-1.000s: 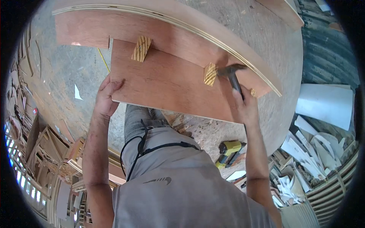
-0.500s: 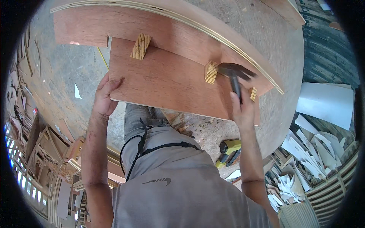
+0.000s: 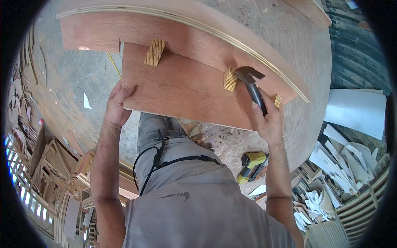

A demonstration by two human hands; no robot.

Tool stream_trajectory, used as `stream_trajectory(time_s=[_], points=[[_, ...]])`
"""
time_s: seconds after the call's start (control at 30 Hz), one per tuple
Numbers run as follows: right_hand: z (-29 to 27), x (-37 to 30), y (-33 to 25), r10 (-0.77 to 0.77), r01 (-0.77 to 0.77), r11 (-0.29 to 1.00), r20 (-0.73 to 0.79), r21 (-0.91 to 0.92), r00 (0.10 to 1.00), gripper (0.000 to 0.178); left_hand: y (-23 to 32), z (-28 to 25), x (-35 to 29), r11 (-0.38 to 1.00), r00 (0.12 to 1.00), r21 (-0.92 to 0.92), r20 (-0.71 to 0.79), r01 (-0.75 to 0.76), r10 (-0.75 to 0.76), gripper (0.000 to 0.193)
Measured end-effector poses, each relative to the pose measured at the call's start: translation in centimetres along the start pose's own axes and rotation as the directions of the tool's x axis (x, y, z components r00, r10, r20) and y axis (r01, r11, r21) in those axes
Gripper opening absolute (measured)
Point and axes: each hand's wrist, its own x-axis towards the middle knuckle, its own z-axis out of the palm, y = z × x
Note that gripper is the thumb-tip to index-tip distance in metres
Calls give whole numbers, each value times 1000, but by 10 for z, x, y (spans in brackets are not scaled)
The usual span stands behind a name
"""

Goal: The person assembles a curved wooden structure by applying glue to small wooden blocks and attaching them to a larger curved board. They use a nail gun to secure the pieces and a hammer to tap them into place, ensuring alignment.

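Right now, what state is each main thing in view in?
Bare left hand: gripping the flat reddish plywood panel
Bare right hand: closed around the black-handled metal claw hammer
Claw hammer: head at the middle striped yellow wood block; contact unclear
Plywood panel: meeting the curved reddish plywood board
Yellow-and-black power tool: lying unheld
White scrap sheets: heaped loosely

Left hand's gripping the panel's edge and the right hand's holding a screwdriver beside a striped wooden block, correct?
Not a screwdriver: the head view shows the right hand holding a hammer beside the striped wooden block. The left hand grips the panel by its edge.
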Motion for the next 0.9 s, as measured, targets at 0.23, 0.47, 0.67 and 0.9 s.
stream_trajectory(time_s=[0.23, 0.47, 0.67, 0.9], points=[[-6, 53, -42, -236, 288, 941, 268, -176, 934, 40, 6, 10, 1, 1000, 1000, -16, 23, -3, 3, 53], [-8, 104, -118, -151, 506, 683, 576, -527, 803, 37, 16, 27, -4, 1000, 1000, -16, -17, 7, -8, 44], [16, 139, -147, -33, 683, 299, 708, -666, 705, 37, 17, 31, 0, 1000, 1000, -19, -8, 1, -1, 35], [34, 151, -182, 235, 598, 314, 671, -737, 704, 34, 15, 34, -1, 996, 1000, -94, 25, 5, -2, 33]])
